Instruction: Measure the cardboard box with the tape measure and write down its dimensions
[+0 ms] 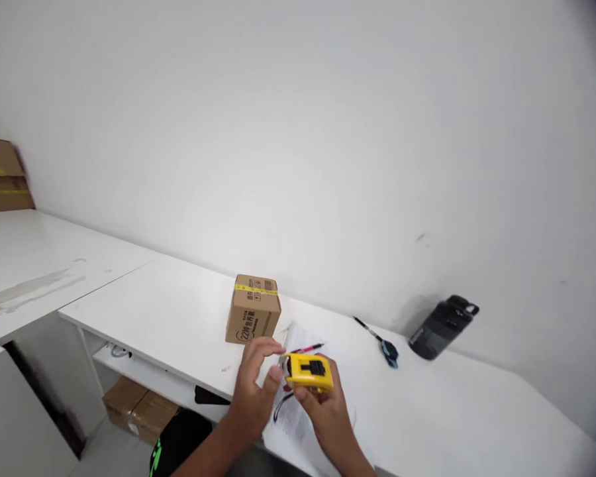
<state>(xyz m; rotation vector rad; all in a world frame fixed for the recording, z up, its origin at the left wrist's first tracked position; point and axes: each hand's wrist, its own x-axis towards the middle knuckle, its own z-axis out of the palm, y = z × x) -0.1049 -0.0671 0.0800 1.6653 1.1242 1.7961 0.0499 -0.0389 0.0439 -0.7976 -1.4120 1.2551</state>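
Tape measure: yellow casing, rounded, smooth-looking, black slider on its upper face; held over the front edge of the white desk.
Right fingers: my right hand grips the casing, thumb below, fingers behind.
Left fingers: my left hand curves thumb and forefinger about the silver end; I cannot tell whether they pinch it.
Papers: thin printed sheets, flat beneath my hands, reaching the front edge.
Pen: slim red-and-black barrel, lying across the sheets.
Carton: brown cardboard cube, sharp-cornered, yellow tape band, dark print; near the back edge.
Bottle: dark, cylindrical, looped lid; back edge, toward the right end.
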